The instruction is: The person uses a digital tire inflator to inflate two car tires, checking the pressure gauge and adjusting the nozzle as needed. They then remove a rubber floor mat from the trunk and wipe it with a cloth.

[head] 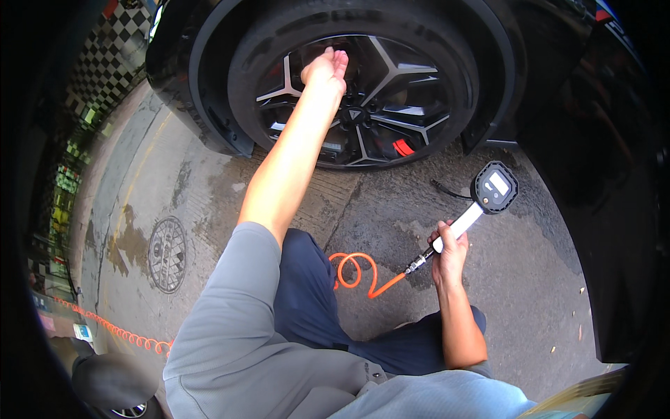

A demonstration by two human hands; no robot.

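A digital tyre inflator gauge (494,187) with a black guard and a white handle is in my right hand (451,256), gripped low on the handle. Its short black hose (451,191) sticks out to the left with a free end. At the handle's base, a metal coupling (417,263) joins it to an orange coiled air hose (371,280). My left hand (327,69) reaches to the upper left part of the alloy wheel (388,86), between spokes near the rim. Its fingers are partly bent; whether they hold anything is hidden. The tyre (463,89) surrounds the wheel.
The dark car's wheel arch (196,78) curves over the tyre, and its black side panel (617,209) runs down the right. A manhole cover (167,254) lies in the concrete at left. More coiled orange hose (115,329) stretches behind, near another vehicle's wheel (131,410).
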